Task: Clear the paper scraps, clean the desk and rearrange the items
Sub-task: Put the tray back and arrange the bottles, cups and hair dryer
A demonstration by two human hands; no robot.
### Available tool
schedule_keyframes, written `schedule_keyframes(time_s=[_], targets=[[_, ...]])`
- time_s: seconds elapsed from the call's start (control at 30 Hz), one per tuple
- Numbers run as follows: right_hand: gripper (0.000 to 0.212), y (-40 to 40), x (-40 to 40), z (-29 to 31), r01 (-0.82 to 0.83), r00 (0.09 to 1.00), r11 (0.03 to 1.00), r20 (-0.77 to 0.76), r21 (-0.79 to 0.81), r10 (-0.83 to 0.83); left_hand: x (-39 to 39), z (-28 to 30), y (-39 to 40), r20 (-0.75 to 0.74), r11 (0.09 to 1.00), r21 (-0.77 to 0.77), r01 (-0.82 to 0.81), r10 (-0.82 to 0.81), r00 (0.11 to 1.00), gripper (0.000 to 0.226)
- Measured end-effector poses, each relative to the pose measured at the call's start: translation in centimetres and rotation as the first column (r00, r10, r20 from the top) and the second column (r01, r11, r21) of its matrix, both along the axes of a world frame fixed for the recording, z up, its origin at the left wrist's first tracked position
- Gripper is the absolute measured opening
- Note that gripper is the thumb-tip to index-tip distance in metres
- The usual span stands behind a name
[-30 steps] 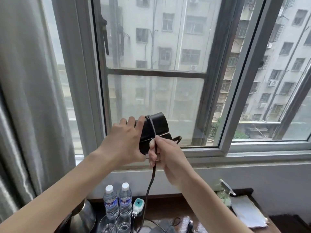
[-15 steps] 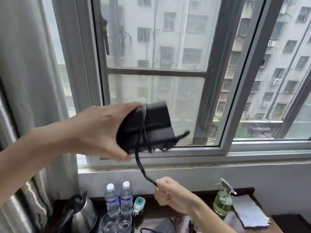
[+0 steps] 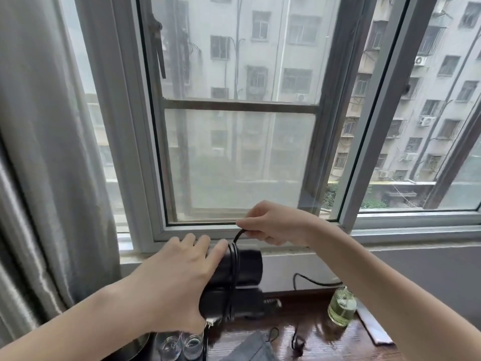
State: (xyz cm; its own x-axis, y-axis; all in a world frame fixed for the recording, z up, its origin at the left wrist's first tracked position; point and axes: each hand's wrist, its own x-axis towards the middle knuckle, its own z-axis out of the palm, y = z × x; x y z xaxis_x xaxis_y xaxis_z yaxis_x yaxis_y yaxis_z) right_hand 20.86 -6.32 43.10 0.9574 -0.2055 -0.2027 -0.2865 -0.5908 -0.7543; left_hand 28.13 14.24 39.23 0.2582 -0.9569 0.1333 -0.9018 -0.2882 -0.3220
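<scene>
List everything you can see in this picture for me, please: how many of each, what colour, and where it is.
hair dryer: one, black, folded, held up in front of the window sill
cord: one, black, looped round the hair dryer, its end pinched above it
soap bottle: one, clear with greenish liquid, on the desk at right
water bottles: two, clear, only the tops show, bottom edge left of centre
paper: one white sheet, right of the soap bottle
desk: one, dark glossy wood, below the window
curtain: one, grey, at left
window: grey frame, buildings outside
left hand: grips the hair dryer
right hand: pinches the cord
</scene>
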Motion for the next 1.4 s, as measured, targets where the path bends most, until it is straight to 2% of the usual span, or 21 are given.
schedule_keyframes(time_s=[0.17, 0.33, 0.5, 0.63, 0.77, 0.83, 0.9, 0.93, 1.0, 1.07, 1.13, 1.17, 1.23, 1.33, 1.4], targets=[[0.035, 2.9, -1.3, -1.3, 0.042, 0.978, 0.953, 0.181, 0.301, -0.1, 3.1, -0.1, -2.6, 0.014, 0.972, -0.155, -0.176, 0.18, 0.984, 0.101], [0.041, 5.6, -2.5, -5.0, -0.019, 0.925, 0.809, 0.317, 0.588, -0.209, 5.4, 1.3, -3.7, -0.064, 0.923, -0.242, -0.299, 0.292, 0.954, 0.102], [0.049, 5.7, -2.1, -10.0, -0.113, 0.892, 0.697, 0.381, 0.708, -0.243, 5.4, 3.0, -3.1, -0.25, 0.922, -0.301, -0.242, 0.168, 0.954, 0.099], [0.062, 3.9, -1.6, -13.4, -0.163, 0.938, 0.727, 0.333, 0.667, -0.096, 4.2, 4.1, -2.2, -0.361, 0.924, -0.347, -0.164, 0.03, 0.932, 0.096], [0.065, 1.8, -2.0, -14.3, -0.167, 0.958, 0.678, 0.281, 0.716, -0.061, 3.2, 5.5, -0.8, -0.368, 0.934, -0.354, -0.046, -0.094, 0.925, 0.1], [0.071, 0.7, -1.7, -13.1, -0.152, 0.962, 0.742, 0.27, 0.653, -0.041, 2.3, 5.9, -0.1, -0.377, 0.957, -0.29, 0.023, -0.137, 0.916, 0.103], [0.106, -0.4, -1.0, -10.9, -0.078, 0.973, 0.822, 0.224, 0.564, -0.062, 1.1, 5.7, 0.4, -0.368, 0.972, -0.214, 0.102, -0.177, 0.913, 0.107], [0.104, -0.7, -0.7, -9.5, -0.06, 0.975, 0.857, 0.214, 0.512, -0.06, 0.5, 5.3, 0.6, -0.348, 0.973, -0.181, 0.146, -0.202, 0.915, 0.108], [0.054, -0.5, -0.5, -6.1, -0.055, 0.983, 0.939, 0.182, 0.338, -0.008, -0.3, 4.0, 1.0, -0.244, 0.963, -0.127, 0.239, -0.264, 0.933, 0.106], [0.056, -0.2, 0.1, -3.6, -0.076, 0.993, 0.989, 0.104, 0.128, 0.063, -0.6, 2.7, 1.1, -0.13, 0.965, -0.075, 0.252, -0.26, 0.957, 0.11], [0.056, 0.1, 0.8, -2.4, -0.064, 0.996, 0.995, 0.058, -0.081, 0.069, -0.5, 1.7, 1.0, -0.046, 0.972, -0.068, 0.227, -0.23, 0.972, 0.111], [0.055, 0.3, 1.0, -2.0, -0.058, 0.996, 0.99, 0.054, -0.13, 0.066, -0.4, 1.2, 1.0, -0.026, 0.977, -0.063, 0.205, -0.207, 0.978, 0.11], [0.052, 0.8, 1.3, -1.2, -0.023, 0.998, 0.984, 0.062, -0.178, 0.034, -0.1, 0.5, 0.8, 0.0, 0.99, -0.033, 0.138, -0.138, 0.99, 0.106], [0.067, 1.7, 1.4, 0.0, 0.055, 0.996, 0.967, 0.084, -0.251, -0.035, 0.5, -0.2, 0.0, 0.096, 1.0, -0.001, 0.0, 0.0, 0.995, 0.105], [0.07, 2.1, 1.4, 0.3, 0.087, 0.993, 0.936, 0.107, -0.342, -0.054, 0.9, -0.4, -0.7, 0.119, 0.999, -0.033, -0.042, 0.046, 0.992, 0.108]])
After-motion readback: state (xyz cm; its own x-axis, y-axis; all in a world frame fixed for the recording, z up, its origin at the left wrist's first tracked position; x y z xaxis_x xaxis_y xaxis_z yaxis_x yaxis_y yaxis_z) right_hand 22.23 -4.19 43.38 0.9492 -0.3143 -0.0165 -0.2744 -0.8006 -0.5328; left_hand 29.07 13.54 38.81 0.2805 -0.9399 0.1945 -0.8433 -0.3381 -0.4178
